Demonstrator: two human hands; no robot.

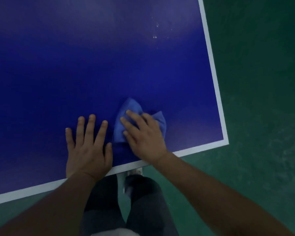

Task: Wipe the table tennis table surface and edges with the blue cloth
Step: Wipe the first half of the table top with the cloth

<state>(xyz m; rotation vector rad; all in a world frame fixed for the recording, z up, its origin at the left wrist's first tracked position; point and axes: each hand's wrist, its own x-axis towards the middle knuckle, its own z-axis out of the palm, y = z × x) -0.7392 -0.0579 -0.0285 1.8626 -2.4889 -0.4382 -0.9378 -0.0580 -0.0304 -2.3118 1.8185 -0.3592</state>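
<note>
**Wiping the near corner of the table**

From where I stand, the table tennis table (92, 65) fills most of what there is to see: a deep blue top with a white border line running down its right side and along the near end, meeting at the corner low on the right. Green floor (262, 82) lies beyond both edges. Further up the top, toward the right line, a few pale specks or droplets (155, 36) sit on the surface; I cannot tell whether they are wet or dry.

The person leans over the near end, dark trouser legs below the edge. The left hand (88, 147) lies flat on the blue top, fingers straight and spread, holding nothing, apparently as a brace. The right hand (143, 137) presses down on the blue cloth (126, 116) with its fingers laid out over it, not bunched around it.

The cloth is on the table top just beside the left hand, near the end line and some way in from the corner. It is a slightly lighter blue than the table, soft and crumpled, with folds poking out beyond the fingertips and behind the knuckles.

To my eye the step is best done with the palm kept flat, in overlapping strokes out to the white lines, and then up to those specks.
</note>
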